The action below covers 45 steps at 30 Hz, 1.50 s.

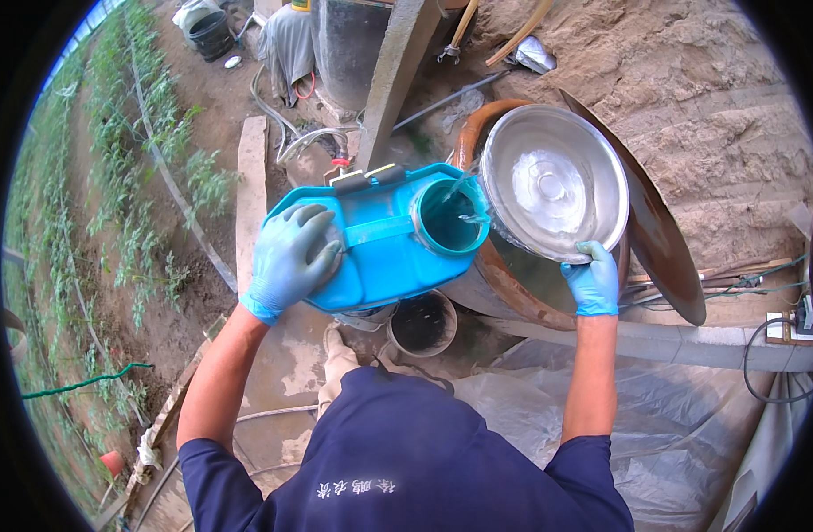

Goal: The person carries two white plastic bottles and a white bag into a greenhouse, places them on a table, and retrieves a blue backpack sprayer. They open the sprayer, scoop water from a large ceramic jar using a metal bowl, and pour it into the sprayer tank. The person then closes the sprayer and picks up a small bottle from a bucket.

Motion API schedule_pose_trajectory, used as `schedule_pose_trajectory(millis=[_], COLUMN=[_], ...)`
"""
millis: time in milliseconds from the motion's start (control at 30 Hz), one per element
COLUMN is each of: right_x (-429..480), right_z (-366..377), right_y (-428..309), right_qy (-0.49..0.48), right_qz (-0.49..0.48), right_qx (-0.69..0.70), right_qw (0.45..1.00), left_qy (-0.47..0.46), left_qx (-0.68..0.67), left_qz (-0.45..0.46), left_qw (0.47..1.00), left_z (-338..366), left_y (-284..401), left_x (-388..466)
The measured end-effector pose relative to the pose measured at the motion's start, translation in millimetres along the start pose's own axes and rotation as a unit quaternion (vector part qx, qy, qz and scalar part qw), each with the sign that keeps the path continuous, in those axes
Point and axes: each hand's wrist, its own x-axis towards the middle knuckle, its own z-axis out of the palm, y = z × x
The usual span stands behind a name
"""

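Observation:
A metal basin is tilted over a blue plastic tank, possibly a backpack sprayer's. My right hand, in a light blue glove, grips the basin by its near rim, thumb inside. Clear water spills off the basin's left edge into the tank's round open mouth. My gloved left hand holds the tank's left end, its fingers and thumb about a pale round part that is mostly covered. A moulded bar crosses the tank's top between that part and the mouth.
Behind the basin stands a large brown-rimmed vat with liquid, a curved lid leaning beside it. A dark bucket sits near my feet. A concrete post rises beyond the tank. Plant rows grow left; plastic sheeting lies right.

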Motion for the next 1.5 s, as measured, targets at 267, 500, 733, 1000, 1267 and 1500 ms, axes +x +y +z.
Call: schedule_pose_trajectory(millis=[267, 500, 733, 1000, 1267, 1500], right_x=[1, 8, 14, 0, -5, -4], right_z=[1, -4, -5, 18, 30, 34], right_y=[-8, -17, -29, -46, -59, -71], right_qy=[-0.004, -0.001, -0.03, -0.013, -0.011, -0.004], right_qz=[-0.006, -0.011, -0.021, -0.041, -0.073, -0.086], right_qx=[0.01, 0.001, 0.01, 0.01, -0.004, 0.014], right_qw=[1.0, 1.0, 0.999, 0.999, 0.997, 0.996], left_qy=[0.002, 0.011, 0.014, 0.021, 0.022, 0.016], left_qx=[-0.005, -0.007, -0.006, -0.004, 0.0, -0.007], left_qz=[0.006, 0.01, 0.01, 0.016, 0.014, 0.01], left_qw=[1.0, 1.0, 1.0, 1.0, 1.0, 1.0], left_z=[-1, -2, -2, -2, -2, -1], left_y=[0, 0, 1, 1, 0, -1], left_x=[0, 1, 1, 1, 0, 0])
